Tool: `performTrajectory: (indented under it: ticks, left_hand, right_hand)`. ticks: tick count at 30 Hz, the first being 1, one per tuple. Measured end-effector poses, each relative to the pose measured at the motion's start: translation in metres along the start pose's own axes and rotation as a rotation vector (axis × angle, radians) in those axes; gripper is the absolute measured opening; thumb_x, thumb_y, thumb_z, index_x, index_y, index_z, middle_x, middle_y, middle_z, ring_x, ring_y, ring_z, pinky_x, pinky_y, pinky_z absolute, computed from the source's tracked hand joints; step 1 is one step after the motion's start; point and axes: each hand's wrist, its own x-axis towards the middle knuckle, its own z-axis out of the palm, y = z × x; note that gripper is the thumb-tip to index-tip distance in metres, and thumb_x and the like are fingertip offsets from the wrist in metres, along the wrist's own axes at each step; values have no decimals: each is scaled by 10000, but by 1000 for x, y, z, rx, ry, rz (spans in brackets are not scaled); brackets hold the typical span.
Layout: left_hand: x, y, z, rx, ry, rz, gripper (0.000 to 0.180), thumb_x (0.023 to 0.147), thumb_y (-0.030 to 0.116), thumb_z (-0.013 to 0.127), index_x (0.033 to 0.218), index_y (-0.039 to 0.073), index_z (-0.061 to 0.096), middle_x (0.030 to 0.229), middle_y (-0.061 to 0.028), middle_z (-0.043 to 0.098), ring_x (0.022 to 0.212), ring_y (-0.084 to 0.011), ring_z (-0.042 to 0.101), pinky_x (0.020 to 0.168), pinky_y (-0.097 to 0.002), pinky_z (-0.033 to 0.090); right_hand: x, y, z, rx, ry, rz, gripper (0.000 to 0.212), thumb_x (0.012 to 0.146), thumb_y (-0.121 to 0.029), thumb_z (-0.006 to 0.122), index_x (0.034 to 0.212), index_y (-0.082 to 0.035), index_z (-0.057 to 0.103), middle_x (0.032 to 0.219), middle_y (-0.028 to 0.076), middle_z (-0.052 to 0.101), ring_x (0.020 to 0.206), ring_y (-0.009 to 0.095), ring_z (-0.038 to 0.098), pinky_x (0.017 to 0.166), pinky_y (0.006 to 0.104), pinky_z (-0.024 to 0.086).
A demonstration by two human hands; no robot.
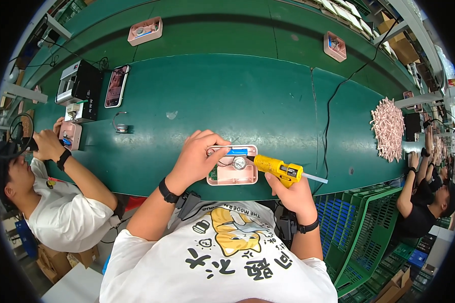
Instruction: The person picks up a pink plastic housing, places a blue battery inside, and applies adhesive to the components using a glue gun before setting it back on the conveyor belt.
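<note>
My right hand (291, 191) is wrapped round the handle of a yellow hot glue gun (274, 166). A whitish glue stick (314, 178) sticks out of its back end. The gun's nozzle points left, at the right end of a blue cylindrical battery (239, 151) in a pale pink plastic case (232, 183). My left hand (197, 157) grips the case's upper left edge, its thumb by the battery's left end. Below the battery sits a round silvery part (240, 163) with wires. A green circuit board (213, 173) shows at the case's left side.
A phone (117, 86) and a black machine (79, 87) stand at left, with a small wired round part (121, 128) nearby. Pink pieces (388, 130) are heaped at right, past a black cable (328, 116). Green crates (361, 227) stand lower right. Co-workers sit at both sides.
</note>
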Motion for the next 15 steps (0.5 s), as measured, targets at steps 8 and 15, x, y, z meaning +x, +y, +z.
performTrajectory:
  ticks: [8, 15]
  left_hand:
    - [-2, -3, -5, -29, -41, 7, 161, 1001, 127, 796, 1154, 88, 827, 1045, -55, 763, 967, -257, 646, 921, -378, 480]
    - [-6, -1, -16, 10, -166, 56, 391, 980, 65, 697, 1361, 120, 765, 1304, -53, 739, 1145, -267, 618, 1045, -407, 428]
  right_hand:
    - [-8, -20, -1, -310, 71, -112, 267, 1004, -202, 829, 1175, 1, 797, 866, 50, 771, 728, 161, 711, 690, 331, 566]
    - [-4, -9, 15, -1, -51, -255, 237, 1012, -186, 803, 1131, 16, 766, 923, 95, 774, 795, 223, 742, 723, 352, 570]
